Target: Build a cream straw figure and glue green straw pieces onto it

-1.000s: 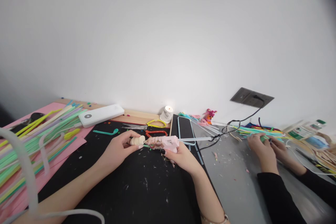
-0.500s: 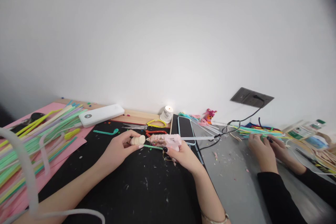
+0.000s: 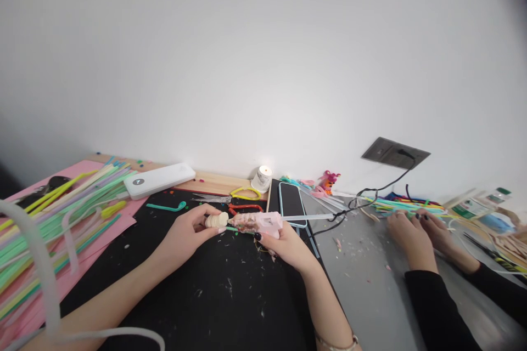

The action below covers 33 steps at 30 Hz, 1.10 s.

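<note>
My left hand (image 3: pixel 196 227) pinches a cream-coloured, ribbed, coiled piece (image 3: pixel 216 220) between thumb and fingers. From it a thin green stem (image 3: pixel 233 228) runs right, beneath the glue gun. My right hand (image 3: pixel 288 245) is closed around a pink hot glue gun (image 3: pixel 269 222), whose glue-smeared front points left. The nozzle tip is at the right end of the cream piece; whether they touch I cannot tell. A translucent glue stick (image 3: pixel 313 217) sticks out of the gun's back. Just behind the gun lie red-handled pliers or scissors (image 3: pixel 247 208), partly covered.
Yellow-handled scissors (image 3: pixel 246 193), a white power bank (image 3: pixel 159 180), a small lit white cup (image 3: pixel 262 180) and a phone (image 3: pixel 292 201) lie toward the wall. Pipe cleaners (image 3: pixel 37 247) cover pink paper at left. A black cable (image 3: pixel 387 182) crosses right. A co-worker's hands (image 3: pixel 415 238) handle pipe cleaners.
The glue gun has turned slightly and its nozzle has shifted a little left, closer to the cream piece. My left hand barely moves. The co-worker's hands have shifted slightly.
</note>
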{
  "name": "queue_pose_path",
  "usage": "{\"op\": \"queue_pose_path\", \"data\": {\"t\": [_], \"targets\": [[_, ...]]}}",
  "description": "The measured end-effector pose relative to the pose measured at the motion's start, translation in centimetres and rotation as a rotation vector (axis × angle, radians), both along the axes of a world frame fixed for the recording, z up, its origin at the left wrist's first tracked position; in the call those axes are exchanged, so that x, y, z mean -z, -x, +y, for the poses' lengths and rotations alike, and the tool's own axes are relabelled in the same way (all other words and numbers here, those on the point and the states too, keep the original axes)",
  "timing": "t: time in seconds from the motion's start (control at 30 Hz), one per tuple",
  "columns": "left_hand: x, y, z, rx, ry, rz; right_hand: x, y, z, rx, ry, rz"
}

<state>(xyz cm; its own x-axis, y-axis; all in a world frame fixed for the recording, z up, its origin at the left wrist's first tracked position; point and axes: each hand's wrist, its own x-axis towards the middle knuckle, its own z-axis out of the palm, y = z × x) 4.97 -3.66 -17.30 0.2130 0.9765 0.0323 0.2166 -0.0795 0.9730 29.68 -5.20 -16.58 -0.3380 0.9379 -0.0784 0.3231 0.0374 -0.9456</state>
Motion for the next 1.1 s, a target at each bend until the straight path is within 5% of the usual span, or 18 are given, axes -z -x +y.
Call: {"op": "queue_pose_path", "data": {"t": [1.1], "targets": [[0.01, -0.19, 0.02, 0.034, 0.019, -0.037, -0.08, 0.15, -0.04, 0.021, 0.002, -0.002]]}}
